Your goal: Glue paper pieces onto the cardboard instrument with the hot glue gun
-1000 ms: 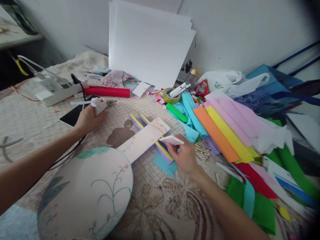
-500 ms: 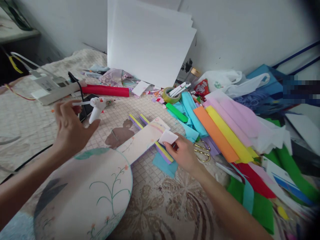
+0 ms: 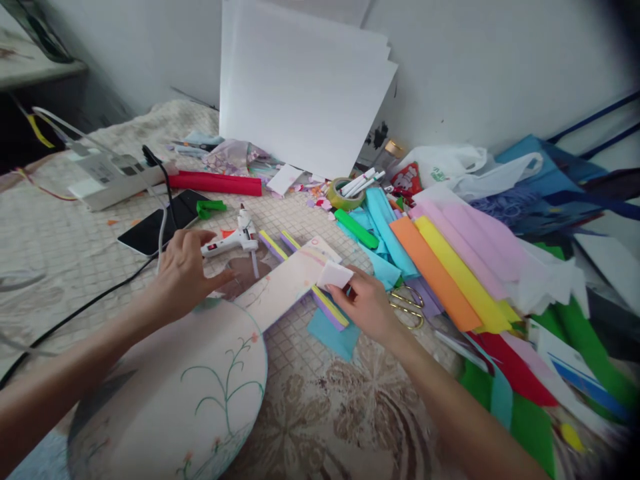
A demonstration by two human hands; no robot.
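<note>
My left hand grips a white hot glue gun with its nozzle toward the painted paper strip, above a brown stain on the cloth. Its black cord trails off to the left. My right hand pinches a small white foam piece at the strip's far end, over purple and yellow foam strips. The strip joins a large round painted fan shape lying near me.
Coloured paper sheets fan out at the right beside scissors. A phone, a green clip, a red roll, a tape roll and white boards against the wall lie behind.
My left hand picked the glue gun up from beside the phone and carried it right, over to the painted strip. My right hand raised the white foam piece slightly and stays at the strip's end.
</note>
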